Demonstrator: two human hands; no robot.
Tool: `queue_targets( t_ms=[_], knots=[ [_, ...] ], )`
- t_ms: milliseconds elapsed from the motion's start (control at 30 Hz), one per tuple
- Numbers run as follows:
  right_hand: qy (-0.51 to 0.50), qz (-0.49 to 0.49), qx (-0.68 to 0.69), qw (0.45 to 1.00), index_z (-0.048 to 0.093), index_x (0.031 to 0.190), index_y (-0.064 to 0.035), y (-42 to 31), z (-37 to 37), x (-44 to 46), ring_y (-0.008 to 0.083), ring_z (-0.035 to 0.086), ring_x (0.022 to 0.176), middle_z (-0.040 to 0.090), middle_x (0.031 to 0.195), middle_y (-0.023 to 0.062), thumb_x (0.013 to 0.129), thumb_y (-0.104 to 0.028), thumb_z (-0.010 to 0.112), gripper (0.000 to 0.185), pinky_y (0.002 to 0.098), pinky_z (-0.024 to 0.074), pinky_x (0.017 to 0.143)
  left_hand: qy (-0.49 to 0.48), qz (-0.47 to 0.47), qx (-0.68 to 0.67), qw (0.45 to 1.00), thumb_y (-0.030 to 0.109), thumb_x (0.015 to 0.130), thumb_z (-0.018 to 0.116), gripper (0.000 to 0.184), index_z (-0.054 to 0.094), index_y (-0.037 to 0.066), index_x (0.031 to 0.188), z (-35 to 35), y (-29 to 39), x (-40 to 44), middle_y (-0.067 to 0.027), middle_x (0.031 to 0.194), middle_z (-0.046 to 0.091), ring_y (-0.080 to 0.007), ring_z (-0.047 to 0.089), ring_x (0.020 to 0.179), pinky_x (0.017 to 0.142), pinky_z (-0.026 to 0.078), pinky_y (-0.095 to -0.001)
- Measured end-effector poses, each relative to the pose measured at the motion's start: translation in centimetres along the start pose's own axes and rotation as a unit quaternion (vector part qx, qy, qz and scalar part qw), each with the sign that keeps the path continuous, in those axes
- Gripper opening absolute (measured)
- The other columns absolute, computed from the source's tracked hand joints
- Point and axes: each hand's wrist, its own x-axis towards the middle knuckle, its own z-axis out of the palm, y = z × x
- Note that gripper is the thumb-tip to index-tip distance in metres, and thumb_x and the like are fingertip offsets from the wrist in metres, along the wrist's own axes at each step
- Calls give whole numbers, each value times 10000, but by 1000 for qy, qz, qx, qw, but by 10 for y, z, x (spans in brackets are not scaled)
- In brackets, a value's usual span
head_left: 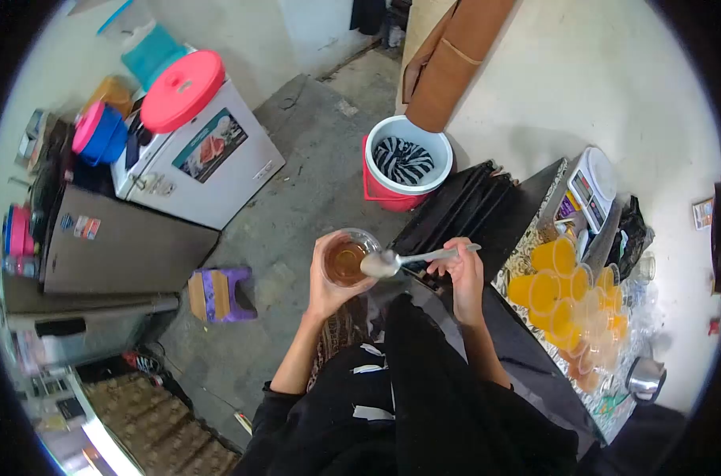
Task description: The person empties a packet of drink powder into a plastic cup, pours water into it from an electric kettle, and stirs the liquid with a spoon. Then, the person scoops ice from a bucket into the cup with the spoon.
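Metal spoon (408,259) btwn R fingers (456,242), cup (367,241) in L (320,278).

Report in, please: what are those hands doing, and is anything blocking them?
Left hand: holding clear cup, brownish contents. Right hand: holding spoon, its bowl overlapping the cup's edge in view. No obstruction seen between them.

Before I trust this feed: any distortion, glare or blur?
Head view: black rounded vignette, fisheye bending toward edges; a bright white strip at lower left glares; the silvery metal spoon looks slightly soft; the clear round cup reads clearly.
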Motion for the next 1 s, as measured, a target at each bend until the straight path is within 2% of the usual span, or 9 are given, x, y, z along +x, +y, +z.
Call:
queue_targets(
  t_ms=[100,167,233,367,533,700,800,900,1000],
  knots=[
    [93,21,31,995,489,981,-28,11,13,31,185,617,677,650,889,195,985,-285,333,301,254,404,624,-43,-26,17,999,140,531,872,789,472,26,1201,-30,-15,45,-100,1145,521,-229,506,1085,937,420,-351],
    [128,19,42,991,498,990,-39,31,3,53,171,624,693,657,899,173,989,-288,351,289,250,410,633,-47,27,89,995,169,531,875,781,486,36,1195,-43,-34,76,-104,1148,532,-253,487,1102,941,412,-367],
    [234,41,36,971,508,977,-51,52,-5,71,153,632,713,664,913,141,988,-301,378,281,246,419,636,-71,-19,94,993,193,529,879,795,485,48,1204,-52,-47,104,-104,1156,531,-269,473,1116,952,402,-379],
    [314,47,-42,947,571,1048,-41,94,-20,117,119,633,759,673,968,104,985,-313,394,330,225,425,640,-145,-35,106,983,143,568,871,819,416,43,1242,-54,-92,163,-102,1212,495,-225,491,1148,981,402,-377],
    [334,119,-44,934,537,1224,-21,176,-55,202,116,640,788,667,1044,96,957,-295,483,386,220,429,647,-142,-63,59,986,124,584,856,801,414,47,1247,-21,-153,236,-103,1223,492,-223,477,1167,995,385,-374],
    [361,155,-101,914,547,1200,-18,284,-90,290,120,648,811,667,1049,87,960,-340,470,408,243,447,656,-140,-72,67,985,113,603,842,795,401,42,1261,20,-221,313,-111,1234,488,-232,471,1180,1029,349,-382],
    [367,72,-158,914,549,1157,10,345,-116,343,150,666,745,668,1017,136,960,-285,481,361,268,496,659,-127,-47,61,989,93,618,829,815,374,31,1291,47,-270,358,-121,1294,439,-244,436,1217,1044,334,-388],
    [403,159,-152,889,543,1152,28,368,-123,379,165,667,713,667,1012,152,961,-277,476,365,264,497,678,-119,-24,93,988,82,612,830,818,374,30,1290,61,-326,389,-126,1310,424,-243,430,1221,1048,329,-388],
    [416,134,-139,889,556,1152,-4,420,-142,405,163,664,716,675,992,130,956,-292,480,357,241,473,633,-101,-35,76,991,67,613,826,829,360,31,1297,72,-366,408,-122,1304,426,-242,431,1214,1045,337,-386]
  ],
)
